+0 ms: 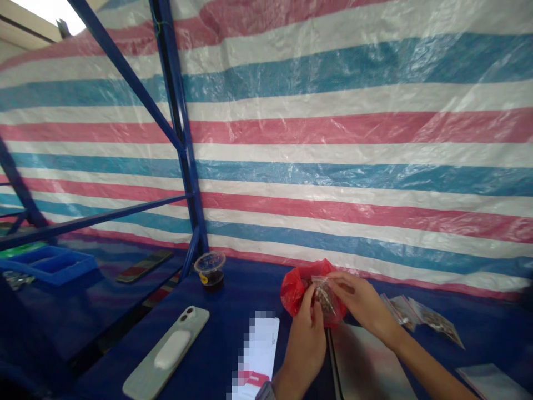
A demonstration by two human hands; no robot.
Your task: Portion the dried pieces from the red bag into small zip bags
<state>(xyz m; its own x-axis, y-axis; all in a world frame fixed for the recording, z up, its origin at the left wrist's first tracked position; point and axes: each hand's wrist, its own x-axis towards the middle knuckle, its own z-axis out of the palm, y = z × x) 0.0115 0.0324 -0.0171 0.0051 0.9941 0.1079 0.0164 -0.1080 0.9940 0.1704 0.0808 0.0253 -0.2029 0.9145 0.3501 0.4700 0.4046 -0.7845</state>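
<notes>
"What do the hands grip?"

"The left hand (307, 336) pinches a small clear bag (325, 297) of brownish bits low on one side; the right hand (360, 303) pinches it by the top edge."

"And where is that bag?"

"At the mouth of a red plastic bag (292, 291) (whether its bottom rests on the red plastic, I cannot tell)."

"What lies around?"

"A flat silvery slab (366, 358) under the right forearm, and filled packets (437, 321) beyond it to the right. Just left of the left hand, a white-and-red item (264, 339), partly pixelated; farther left, a pale phone (145, 369) bearing a white block (172, 349), and a cup (212, 276) near the striped sheeting (353, 166)."
</notes>
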